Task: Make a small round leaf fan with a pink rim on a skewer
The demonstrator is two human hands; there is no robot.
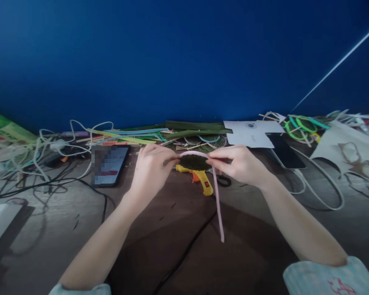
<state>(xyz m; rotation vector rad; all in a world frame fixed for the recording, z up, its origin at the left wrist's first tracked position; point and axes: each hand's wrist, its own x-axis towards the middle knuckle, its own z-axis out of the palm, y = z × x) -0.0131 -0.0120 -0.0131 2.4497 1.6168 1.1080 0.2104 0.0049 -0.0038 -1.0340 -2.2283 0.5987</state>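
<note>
Between both hands I hold a small dark green disc (194, 162) with a fuzzy pink pipe cleaner (218, 205) bent along its upper rim. The loose end of the pipe cleaner hangs down past the right side of the disc. With thumb and finger, my left hand (152, 166) pinches the left edge, where disc and strip meet. My right hand (241, 163) pinches the pipe cleaner at the right edge. Just below and behind the disc lies a yellow hot glue gun (207, 185) with an orange trigger, partly hidden.
A phone (110, 166) lies left, beside tangled white cables (38, 153). Coloured strips (135, 133) and green leaf-like pieces (197, 126) line the blue wall (172, 57). At right are a white card (247, 135), a dark phone (287, 151) and a white cable (326, 203). A black cord (187, 250) crosses the front.
</note>
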